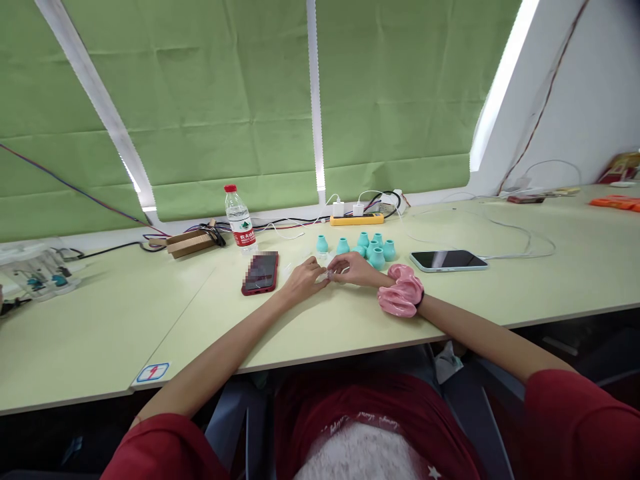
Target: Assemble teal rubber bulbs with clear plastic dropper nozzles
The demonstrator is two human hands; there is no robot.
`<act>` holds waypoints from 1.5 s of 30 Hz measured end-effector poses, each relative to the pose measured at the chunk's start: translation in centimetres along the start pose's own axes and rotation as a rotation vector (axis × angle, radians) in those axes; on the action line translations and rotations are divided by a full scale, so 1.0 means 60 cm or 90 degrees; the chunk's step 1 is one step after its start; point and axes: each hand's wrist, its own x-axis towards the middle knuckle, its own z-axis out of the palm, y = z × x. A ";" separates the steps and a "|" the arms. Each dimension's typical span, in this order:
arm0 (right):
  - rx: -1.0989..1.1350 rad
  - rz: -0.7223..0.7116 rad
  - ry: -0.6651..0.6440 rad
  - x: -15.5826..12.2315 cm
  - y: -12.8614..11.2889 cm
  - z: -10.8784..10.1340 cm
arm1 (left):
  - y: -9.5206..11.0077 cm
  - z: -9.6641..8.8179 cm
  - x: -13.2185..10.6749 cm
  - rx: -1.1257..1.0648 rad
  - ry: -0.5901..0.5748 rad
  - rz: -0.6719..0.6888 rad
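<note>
My left hand (pixel 303 280) and my right hand (pixel 356 269) meet over the table, fingertips pinched together on a small clear plastic piece (pixel 328 275). Its exact kind is too small to make out, and the fingers partly cover it. More see-through plastic (pixel 324 257) lies just behind the fingers. Several turquoise vase-shaped pieces (pixel 377 259) stand close behind my right hand, and one turquoise piece (pixel 322 244) is apart from them to the left. A pink scrunchie (pixel 401 291) is around my right wrist.
A red-cased phone (pixel 261 272) lies left of my hands; another phone (pixel 449 261), with a white cable, lies to the right. At the back are a water bottle (pixel 241 221), a cardboard box (pixel 190 244) and a yellow power strip (pixel 357 220). Clear containers (pixel 43 270) stand far left.
</note>
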 end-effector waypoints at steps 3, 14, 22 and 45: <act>0.017 -0.010 0.030 0.000 -0.002 0.000 | 0.004 -0.009 -0.001 -0.008 0.018 -0.029; 0.036 -0.052 0.048 -0.005 -0.002 0.003 | 0.003 -0.029 0.005 -0.149 -0.029 -0.138; 0.047 -0.081 0.077 -0.004 -0.003 0.003 | 0.004 -0.024 0.004 -0.161 0.014 -0.116; 0.020 -0.071 0.057 -0.001 0.011 0.005 | -0.003 -0.022 0.003 -0.251 -0.028 -0.138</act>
